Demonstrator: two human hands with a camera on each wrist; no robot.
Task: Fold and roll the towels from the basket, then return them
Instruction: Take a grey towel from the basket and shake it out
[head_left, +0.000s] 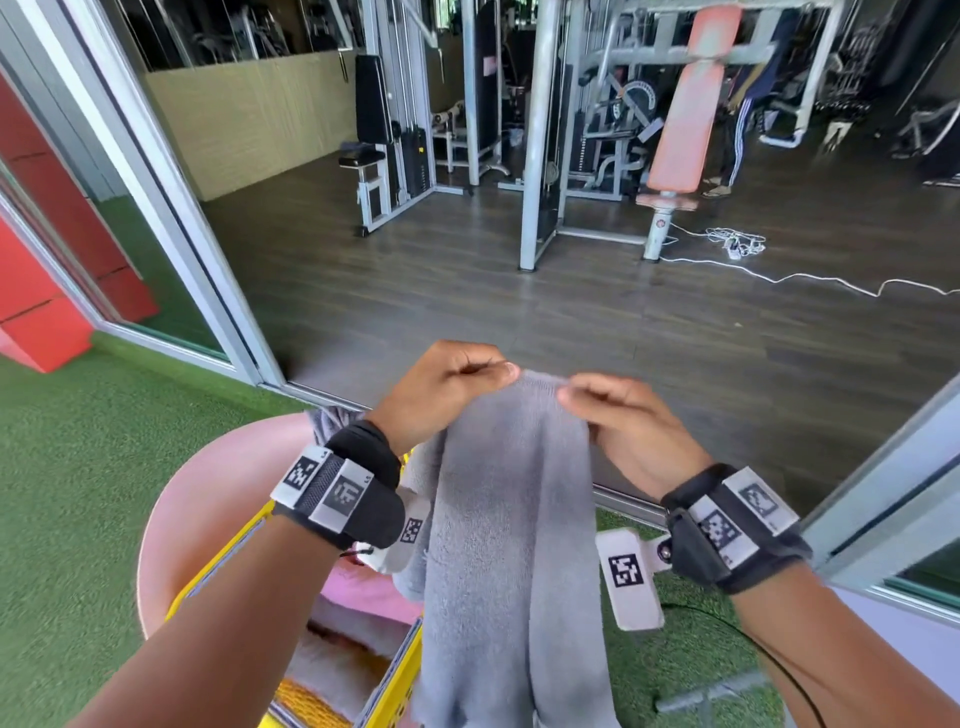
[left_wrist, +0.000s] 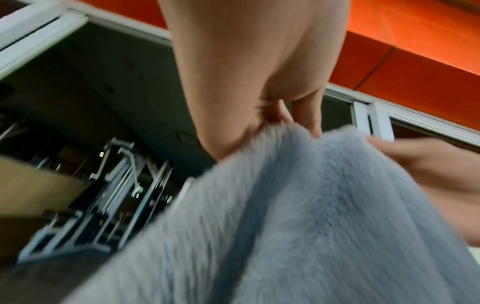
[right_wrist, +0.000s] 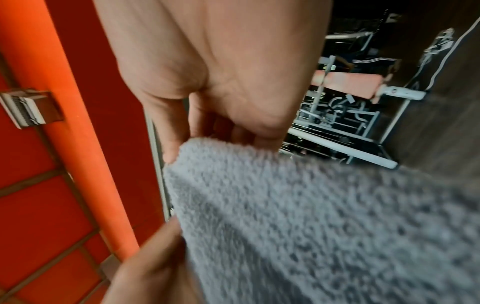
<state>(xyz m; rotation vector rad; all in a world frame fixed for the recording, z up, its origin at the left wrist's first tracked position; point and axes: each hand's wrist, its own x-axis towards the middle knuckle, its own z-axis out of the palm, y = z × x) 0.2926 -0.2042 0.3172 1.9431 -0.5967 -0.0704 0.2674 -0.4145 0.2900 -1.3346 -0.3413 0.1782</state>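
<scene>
A grey towel (head_left: 509, 530) hangs lengthwise in front of me, held up by its top edge. My left hand (head_left: 441, 387) pinches the top left corner and my right hand (head_left: 618, 415) pinches the top right corner, the two hands close together. In the left wrist view the left hand (left_wrist: 272, 119) grips the towel (left_wrist: 298, 216) edge. In the right wrist view the right hand (right_wrist: 207, 133) holds the towel (right_wrist: 311, 226) edge between thumb and fingers. Below the towel stands a yellow basket (head_left: 395, 670) with more towels inside, partly hidden.
A pink round table (head_left: 208, 499) carries the basket, on green artificial turf (head_left: 78, 493). Behind lie a sliding door track (head_left: 322, 395), a dark wood gym floor, weight machines (head_left: 545, 156) and a white cable (head_left: 805, 278). A red wall (head_left: 31, 291) stands left.
</scene>
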